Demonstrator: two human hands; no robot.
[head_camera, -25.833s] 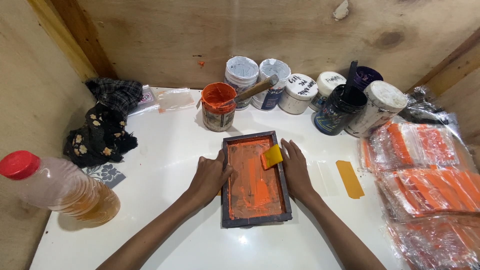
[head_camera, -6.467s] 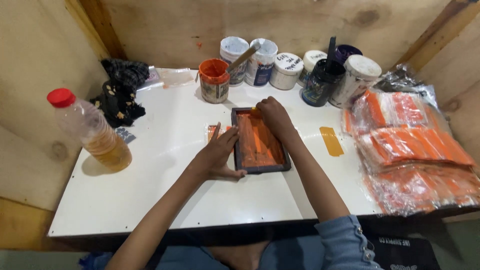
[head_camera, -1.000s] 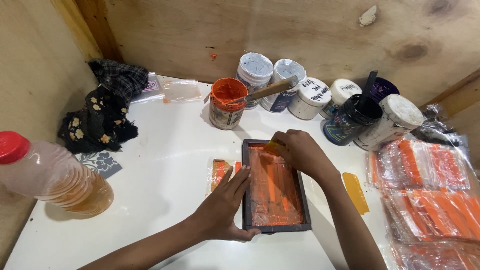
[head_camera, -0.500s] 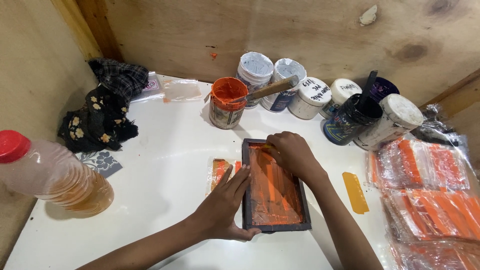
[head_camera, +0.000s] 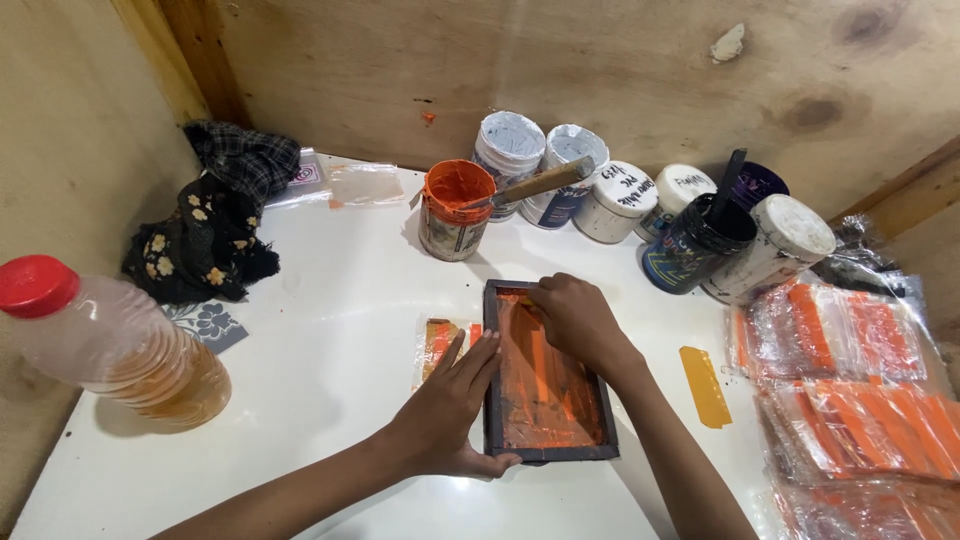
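Note:
A small dark-framed printing screen (head_camera: 548, 452) coated in orange ink lies on the white table (head_camera: 320, 330). My left hand (head_camera: 445, 405) lies along its left side, fingers flat and thumb hooked round the near corner, holding it down. My right hand (head_camera: 575, 315) is inside the frame at its far end, fingers curled over a small yellow scraper that they hide. A clear packet with orange print (head_camera: 438, 342) sticks out from under the frame's left side.
An open orange paint tin (head_camera: 455, 210) with a wooden stick (head_camera: 540, 183) stands behind the frame, beside several lidded jars (head_camera: 620, 188) and a dark pot (head_camera: 695, 240). Stacked orange packets (head_camera: 860, 400) and a yellow strip (head_camera: 705, 385) lie right. A bottle (head_camera: 110, 345) and dark cloth (head_camera: 215, 225) sit left.
My right hand has slid a little to the left along the far end of the screen, and now covers the yellow scraper edge. My left hand has stayed on the frame.

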